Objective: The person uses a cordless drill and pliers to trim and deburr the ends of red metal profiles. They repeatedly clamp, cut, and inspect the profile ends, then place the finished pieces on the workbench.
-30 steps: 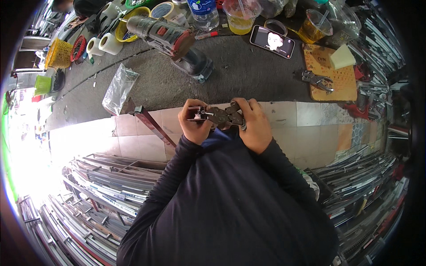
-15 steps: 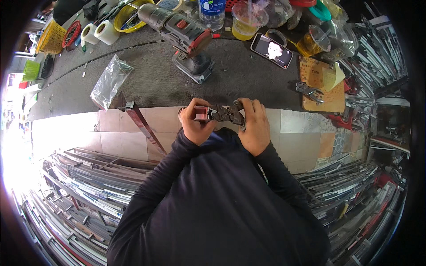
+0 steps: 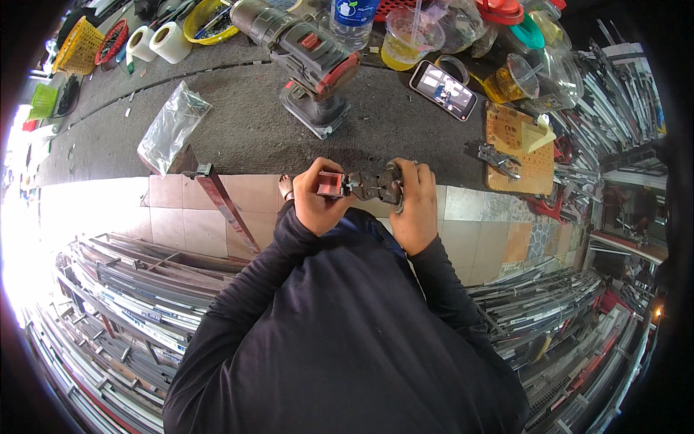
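Observation:
My left hand is closed round a short metal profile, square-ended and reddish inside. My right hand is wrapped round a pair of dark, worn pliers. The pliers' head meets the right side of the profile, and their handles are mostly hidden by my fingers. Both hands are close together in front of my body, at the near edge of the dark workbench. Just beyond them stands a grey and red cordless drill on its battery.
A clear plastic bag lies at the left. To the right are a phone with a lit screen, drink cups, and another pair of pliers on a tan pad. Racks of metal bars flank me.
My view has shifted slightly, moving the bench items a little. Both hands keep their grip, with the profile and pliers still together. The phone's picture differs, and a foot now shows beside my left hand.

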A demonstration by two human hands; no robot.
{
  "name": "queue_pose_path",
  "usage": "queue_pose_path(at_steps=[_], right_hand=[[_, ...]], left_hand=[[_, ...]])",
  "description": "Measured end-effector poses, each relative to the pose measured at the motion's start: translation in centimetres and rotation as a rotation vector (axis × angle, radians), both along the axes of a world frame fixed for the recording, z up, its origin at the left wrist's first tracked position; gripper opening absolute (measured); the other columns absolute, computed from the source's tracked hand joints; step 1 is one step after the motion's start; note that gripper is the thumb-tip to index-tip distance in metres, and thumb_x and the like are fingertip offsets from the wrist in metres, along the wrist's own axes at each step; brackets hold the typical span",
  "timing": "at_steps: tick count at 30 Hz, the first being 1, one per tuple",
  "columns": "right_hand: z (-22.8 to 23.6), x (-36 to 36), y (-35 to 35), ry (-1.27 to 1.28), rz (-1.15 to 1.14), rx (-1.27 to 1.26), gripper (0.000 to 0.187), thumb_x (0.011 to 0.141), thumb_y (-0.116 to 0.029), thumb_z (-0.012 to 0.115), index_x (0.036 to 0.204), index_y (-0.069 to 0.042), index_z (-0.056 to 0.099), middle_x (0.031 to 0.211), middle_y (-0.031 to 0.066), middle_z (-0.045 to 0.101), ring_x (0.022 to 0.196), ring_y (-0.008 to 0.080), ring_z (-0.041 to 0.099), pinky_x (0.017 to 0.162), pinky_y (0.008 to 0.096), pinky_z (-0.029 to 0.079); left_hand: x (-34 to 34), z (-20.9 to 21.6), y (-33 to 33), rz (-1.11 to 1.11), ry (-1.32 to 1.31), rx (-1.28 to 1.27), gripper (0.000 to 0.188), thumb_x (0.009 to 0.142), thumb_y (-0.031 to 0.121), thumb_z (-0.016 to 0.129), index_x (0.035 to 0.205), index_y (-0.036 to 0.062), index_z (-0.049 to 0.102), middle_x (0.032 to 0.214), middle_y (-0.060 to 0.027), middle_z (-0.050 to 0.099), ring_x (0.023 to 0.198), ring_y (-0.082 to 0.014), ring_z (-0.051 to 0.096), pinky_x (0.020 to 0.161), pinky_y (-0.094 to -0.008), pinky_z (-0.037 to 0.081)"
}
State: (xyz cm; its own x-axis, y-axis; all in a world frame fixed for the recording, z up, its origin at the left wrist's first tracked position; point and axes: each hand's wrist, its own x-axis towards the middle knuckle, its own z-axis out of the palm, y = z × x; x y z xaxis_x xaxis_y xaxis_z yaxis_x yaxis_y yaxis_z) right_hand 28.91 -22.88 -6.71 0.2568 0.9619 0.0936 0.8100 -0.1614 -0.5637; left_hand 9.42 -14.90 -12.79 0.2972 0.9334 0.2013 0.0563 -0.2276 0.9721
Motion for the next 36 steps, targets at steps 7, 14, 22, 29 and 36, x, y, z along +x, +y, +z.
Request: queue_pose_path(at_steps=[7,14,22,29,36], right_hand=[[-0.3,0.3,0.5,-0.023,0.019,0.059,0.073,0.072,0.015,0.078,0.139,-0.01,0.063,0.121,0.0191,0.057,0.119,0.0443,0.056,0.102,0.0543,0.049],[-0.7,0.7,0.7,-0.016,0.013,0.063,0.08,0.067,0.019,0.075,0.14,-0.011,0.062,0.119,0.0181,0.053,0.117,0.0436,0.054,0.1,0.0544,0.048],[-1.4,0.6,0.6,-0.018,-0.006,0.02,0.082,0.067,0.017,0.078,0.143,-0.012,0.061,0.12,0.0188,0.053,0.12,0.0439,0.053,0.102,0.055,0.049],[-1.2,0.0,0.4,-0.031,-0.014,0.038,0.083,0.068,0.016,0.08,0.144,-0.011,0.061,0.122,0.0187,0.053,0.122,0.0434,0.052,0.103,0.0548,0.05],[-0.8,0.8,0.4,-0.066,-0.044,0.047,0.091,0.062,0.018,0.083,0.145,-0.011,0.06,0.126,0.0192,0.05,0.124,0.0436,0.051,0.103,0.0552,0.05]], left_hand=[[0.2,-0.8,0.4,-0.015,0.002,0.017,0.045,0.069,0.001,0.09,0.106,0.002,0.065,0.082,-0.0077,0.068,0.072,-0.0176,0.069,0.07,-0.0297,0.054],[0.1,-0.4,0.8,-0.038,-0.005,0.028,0.044,0.07,0.001,0.091,0.105,0.0025,0.065,0.082,-0.008,0.069,0.071,-0.018,0.069,0.069,-0.0298,0.054],[0.1,-0.1,0.9,-0.049,-0.019,0.02,0.042,0.071,0.001,0.091,0.104,0.0022,0.065,0.082,-0.0076,0.07,0.07,-0.0172,0.07,0.069,-0.0297,0.054],[-0.1,0.1,0.8,-0.062,-0.018,-0.002,0.039,0.072,0.0,0.088,0.104,0.0008,0.065,0.084,-0.0077,0.07,0.074,-0.0146,0.069,0.071,-0.0287,0.054],[0.4,0.2,0.4,-0.026,0.012,0.013,0.043,0.072,0.001,0.091,0.105,0.0025,0.065,0.083,-0.0089,0.07,0.072,-0.0172,0.071,0.069,-0.0299,0.055]])
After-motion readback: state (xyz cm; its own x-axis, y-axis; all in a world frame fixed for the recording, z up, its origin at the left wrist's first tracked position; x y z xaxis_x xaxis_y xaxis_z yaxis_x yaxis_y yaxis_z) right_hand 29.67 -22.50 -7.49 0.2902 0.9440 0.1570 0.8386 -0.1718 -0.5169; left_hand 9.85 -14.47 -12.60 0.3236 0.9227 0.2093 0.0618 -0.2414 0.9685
